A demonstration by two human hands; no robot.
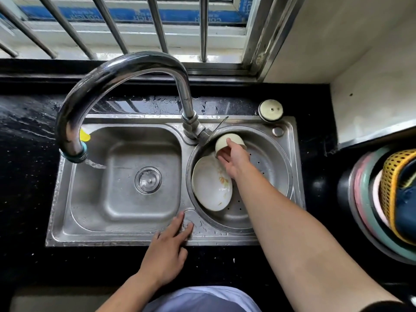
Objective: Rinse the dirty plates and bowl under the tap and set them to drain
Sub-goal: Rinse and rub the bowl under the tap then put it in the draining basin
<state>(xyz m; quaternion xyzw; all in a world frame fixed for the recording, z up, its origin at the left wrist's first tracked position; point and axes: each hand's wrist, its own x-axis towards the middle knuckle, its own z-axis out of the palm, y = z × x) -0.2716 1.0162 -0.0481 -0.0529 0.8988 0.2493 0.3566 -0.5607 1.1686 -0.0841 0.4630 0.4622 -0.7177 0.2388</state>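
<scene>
Sink (pixel 135 120) set in worktop (pixel 27 181). Tap (pixel 126 68) at back between basins, spout over left basin (pixel 90 199). In right basin (pixel 276 167): plate (pixel 209 188) leaning against left wall, bowl (pixel 224 140) just behind it. Stacked tubs (pixel 364 212) on worktop, far right.

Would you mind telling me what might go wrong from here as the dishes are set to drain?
1. The right hand grips the upturned cream bowl close beside the tilted white floral plate; a knock might chip or topple it.
2. The curved steel tap runs into the left steel basin unattended, possibly splashing the wet black counter.
</scene>
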